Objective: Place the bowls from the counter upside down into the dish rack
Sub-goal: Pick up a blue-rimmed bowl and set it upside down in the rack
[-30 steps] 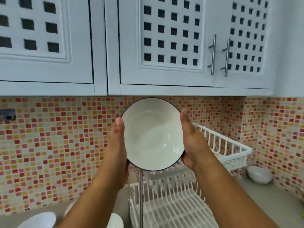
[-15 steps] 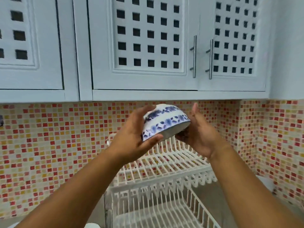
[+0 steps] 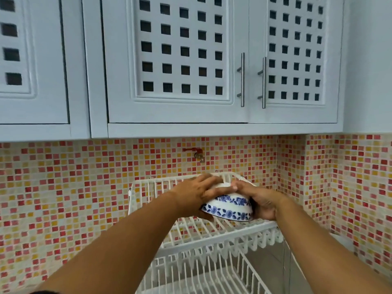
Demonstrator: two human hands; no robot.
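A white bowl with blue flower bands is upside down, its dark rim facing down, just above the upper shelf of the white two-tier dish rack. My left hand grips its left side and base. My right hand holds its right side. I cannot tell whether the rim touches the rack wires. The other bowls on the counter are out of view.
The rack's lower tier of upright white prongs sits below. White lattice-door wall cabinets hang close overhead. A mosaic-tiled wall runs behind, with a small hook above the rack, and meets a corner on the right.
The bowl went from facing me with its inside showing to turned upside down. Both hands then carried it down and forward over the rack's upper shelf.
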